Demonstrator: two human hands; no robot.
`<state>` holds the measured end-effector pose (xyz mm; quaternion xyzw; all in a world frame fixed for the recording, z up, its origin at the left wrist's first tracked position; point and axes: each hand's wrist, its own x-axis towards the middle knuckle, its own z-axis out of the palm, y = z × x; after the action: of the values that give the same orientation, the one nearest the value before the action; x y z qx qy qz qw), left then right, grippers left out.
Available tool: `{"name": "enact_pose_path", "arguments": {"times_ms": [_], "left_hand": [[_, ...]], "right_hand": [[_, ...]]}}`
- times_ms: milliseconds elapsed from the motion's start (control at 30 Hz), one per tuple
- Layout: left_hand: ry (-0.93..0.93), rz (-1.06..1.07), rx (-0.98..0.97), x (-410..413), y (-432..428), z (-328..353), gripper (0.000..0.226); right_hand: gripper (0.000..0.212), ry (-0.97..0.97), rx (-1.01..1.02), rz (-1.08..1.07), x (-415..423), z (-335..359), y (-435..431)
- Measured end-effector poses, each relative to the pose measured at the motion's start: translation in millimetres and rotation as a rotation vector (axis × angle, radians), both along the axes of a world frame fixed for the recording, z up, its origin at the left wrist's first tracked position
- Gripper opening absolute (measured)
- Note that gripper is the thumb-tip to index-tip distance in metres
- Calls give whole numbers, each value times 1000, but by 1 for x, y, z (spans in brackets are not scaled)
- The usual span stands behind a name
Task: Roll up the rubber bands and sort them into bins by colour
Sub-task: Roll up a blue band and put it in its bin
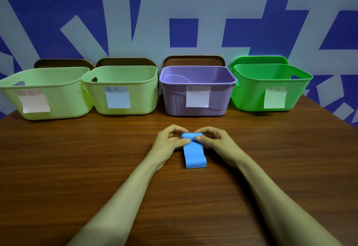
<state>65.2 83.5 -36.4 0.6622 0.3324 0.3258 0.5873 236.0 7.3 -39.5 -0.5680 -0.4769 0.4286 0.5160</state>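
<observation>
Head view, looking down at a brown wood table point(77, 158). Near the middle, a wide blue rubber band point(194, 154) lying on the wood, far end rolled up into a small tube, near end folded over in a loop. At the left end of the roll, the left hand point(169, 141), pinching it with the thumb on the near side and the fingers curled over the top. At the right end, the right hand point(218, 141), pinching the same way. Two bare arms reaching in from the bottom edge.

Along the back of the table, four bins in a row, well apart from the band. From the left: a pale green bin point(58, 100), a second pale green bin point(139, 98) just beside it, a purple bin point(174, 98), then a bright green bin point(249, 94). On the front of each, a white paper note point(197, 96), writing too blurry to read. Inside the purple one, a curved pale shape, maybe part of the bin itself. Behind the first three bins, brown lids point(193, 60) standing on edge; behind the last, a green lid point(259, 59). Behind all of it, a wall point(116, 23) with blue and grey shapes.
</observation>
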Motion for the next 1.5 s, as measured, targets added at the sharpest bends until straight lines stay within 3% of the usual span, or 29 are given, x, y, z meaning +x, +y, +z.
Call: {"name": "enact_pose_path", "arguments": {"times_ms": [300, 767, 967, 1500], "left_hand": [[36, -78, -39, 2, 1, -2, 37], [-20, -58, -71, 1, 1, 0, 20], [-29, -42, -56, 0, 1, 1, 24], [-24, -19, -102, 3, 0, 1, 35]], "right_hand": [[15, -14, 118, -23, -2, 2, -3], [36, -4, 94, -7, -1, 3, -4], [17, 0, 37, -21, -4, 4, -2], [18, 47, 85, -37, -4, 6, -4]]}}
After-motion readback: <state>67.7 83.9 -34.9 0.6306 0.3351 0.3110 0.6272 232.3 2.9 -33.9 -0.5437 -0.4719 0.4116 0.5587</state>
